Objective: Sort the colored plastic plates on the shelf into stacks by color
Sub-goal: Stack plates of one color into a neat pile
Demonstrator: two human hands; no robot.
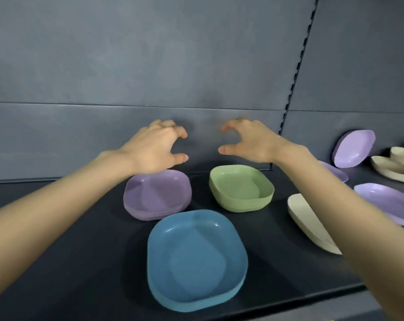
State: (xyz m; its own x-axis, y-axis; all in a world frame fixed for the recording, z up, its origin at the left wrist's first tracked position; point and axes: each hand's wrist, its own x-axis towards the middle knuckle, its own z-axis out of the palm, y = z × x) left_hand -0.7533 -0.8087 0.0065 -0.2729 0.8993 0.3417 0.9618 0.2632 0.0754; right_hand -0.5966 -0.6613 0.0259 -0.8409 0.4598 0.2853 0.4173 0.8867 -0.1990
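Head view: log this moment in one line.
hands: left hand, right hand raised, empty | stacked: purple stack, green stack, blue stack | unsorted at right: loose purple plates, cream plates

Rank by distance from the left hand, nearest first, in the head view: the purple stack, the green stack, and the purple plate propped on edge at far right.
1. Purple stack: directly below the left hand.
2. Green stack: to the right, under the other hand.
3. Propped purple plate: far right, at the back.
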